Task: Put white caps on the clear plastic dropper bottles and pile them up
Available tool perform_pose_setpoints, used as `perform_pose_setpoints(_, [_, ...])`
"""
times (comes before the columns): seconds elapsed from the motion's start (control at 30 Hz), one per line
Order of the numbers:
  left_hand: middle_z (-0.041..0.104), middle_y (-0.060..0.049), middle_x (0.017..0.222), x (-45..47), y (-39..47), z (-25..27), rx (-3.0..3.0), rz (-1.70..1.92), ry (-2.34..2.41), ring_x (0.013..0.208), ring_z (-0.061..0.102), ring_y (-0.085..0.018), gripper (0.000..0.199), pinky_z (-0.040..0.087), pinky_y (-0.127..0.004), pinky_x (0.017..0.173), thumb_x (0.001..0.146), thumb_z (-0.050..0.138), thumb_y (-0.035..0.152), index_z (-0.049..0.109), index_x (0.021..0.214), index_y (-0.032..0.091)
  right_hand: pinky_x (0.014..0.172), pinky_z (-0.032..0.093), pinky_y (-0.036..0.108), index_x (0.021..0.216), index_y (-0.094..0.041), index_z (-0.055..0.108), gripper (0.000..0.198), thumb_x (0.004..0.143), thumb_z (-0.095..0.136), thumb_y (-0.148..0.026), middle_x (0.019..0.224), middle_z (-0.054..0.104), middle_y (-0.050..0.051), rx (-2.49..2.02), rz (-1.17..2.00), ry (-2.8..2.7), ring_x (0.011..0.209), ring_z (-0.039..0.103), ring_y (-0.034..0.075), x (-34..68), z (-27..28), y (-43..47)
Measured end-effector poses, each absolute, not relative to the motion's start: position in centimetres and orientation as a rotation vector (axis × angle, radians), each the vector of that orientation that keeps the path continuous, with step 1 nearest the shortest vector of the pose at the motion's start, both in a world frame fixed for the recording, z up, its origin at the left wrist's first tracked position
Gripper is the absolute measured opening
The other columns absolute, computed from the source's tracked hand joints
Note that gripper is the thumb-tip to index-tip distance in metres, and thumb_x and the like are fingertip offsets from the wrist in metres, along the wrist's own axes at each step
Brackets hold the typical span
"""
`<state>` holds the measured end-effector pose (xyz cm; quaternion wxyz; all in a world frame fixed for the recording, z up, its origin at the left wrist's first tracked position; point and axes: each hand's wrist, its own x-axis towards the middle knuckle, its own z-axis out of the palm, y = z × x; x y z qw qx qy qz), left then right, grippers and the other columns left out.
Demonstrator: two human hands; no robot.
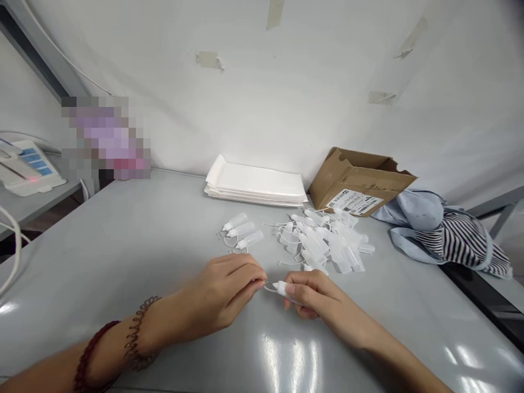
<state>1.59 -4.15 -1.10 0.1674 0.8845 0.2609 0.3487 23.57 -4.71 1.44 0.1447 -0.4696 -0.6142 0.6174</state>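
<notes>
My right hand (313, 295) is closed around a small white needle-tip squeeze bottle (281, 287), its tip pointing left. My left hand (233, 286) pinches at the end of the bottle's thin needle, where the loop of the tethered cap runs in between the fingertips; the cap itself is hidden by the fingers. Beyond my left hand, three similar bottles (250, 239) lie side by side on the table. A loose heap of more such bottles (315, 245) spreads out behind my right hand, with thin needles and cap straps sticking out.
A stack of white padded envelopes (257, 183) lies against the wall. Beside it stands an open cardboard box (360, 180) with a label. Blue and striped cloth (450, 234) sits at the right edge of the grey table (164, 218). A white device (30, 166) is at far left.
</notes>
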Motion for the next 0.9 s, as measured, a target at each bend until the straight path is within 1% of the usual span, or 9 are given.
perform_pose_setpoints(0.13, [0.062,-0.006,0.083,1.64,-4.34,-1.02,2.530,0.952,0.734,0.076,0.056,-0.014,0.012,0.048,-0.025,0.070,0.089,0.047,0.005,0.055,0.091,0.013,0.053,0.026,0.024,0.068,-0.016,0.054,0.032,0.089,0.045,-0.039,0.057,0.039,-0.005,-1.330,1.779,-1.780,0.054,0.034,0.010,23.62,1.04,-4.86])
perform_pose_setpoints(0.3, [0.062,-0.006,0.082,1.61,-4.60,-1.09,2.528,0.959,0.716,0.075,0.056,-0.013,0.013,0.049,-0.024,0.069,0.088,0.047,0.004,0.056,0.090,0.013,0.051,0.024,0.023,0.068,-0.016,0.054,0.032,0.088,0.046,-0.039,0.053,0.035,-0.006,-1.330,1.799,-1.767,0.053,0.032,0.010,23.52,0.78,-5.08])
perform_pose_setpoints(0.53, [0.063,-0.007,0.081,1.82,-4.61,-1.07,2.549,0.976,0.684,0.075,0.057,-0.015,0.015,0.050,-0.026,0.068,0.088,0.045,0.004,0.057,0.089,0.012,0.049,0.024,0.023,0.066,-0.016,0.052,0.031,0.087,0.046,-0.038,0.051,0.034,-0.007,-1.318,1.833,-1.763,0.050,0.030,0.009,23.15,1.06,-4.90])
perform_pose_setpoints(0.7, [0.064,-0.008,0.079,1.90,-4.58,-1.07,2.585,0.997,0.672,0.073,0.058,-0.015,0.016,0.051,-0.026,0.067,0.089,0.043,0.004,0.058,0.088,0.011,0.050,0.027,0.022,0.066,-0.016,0.053,0.032,0.087,0.046,-0.038,0.052,0.036,-0.006,-1.318,1.815,-1.782,0.051,0.034,0.009,23.04,1.02,-4.98])
perform_pose_setpoints(0.9, [0.064,-0.008,0.077,2.01,-4.74,-1.47,2.621,1.007,0.677,0.071,0.059,-0.016,0.018,0.052,-0.028,0.066,0.089,0.042,0.002,0.058,0.087,0.011,0.050,0.027,0.022,0.065,-0.015,0.052,0.032,0.087,0.046,-0.038,0.051,0.037,-0.006,-1.352,1.825,-1.781,0.051,0.033,0.009,22.84,0.93,-5.06])
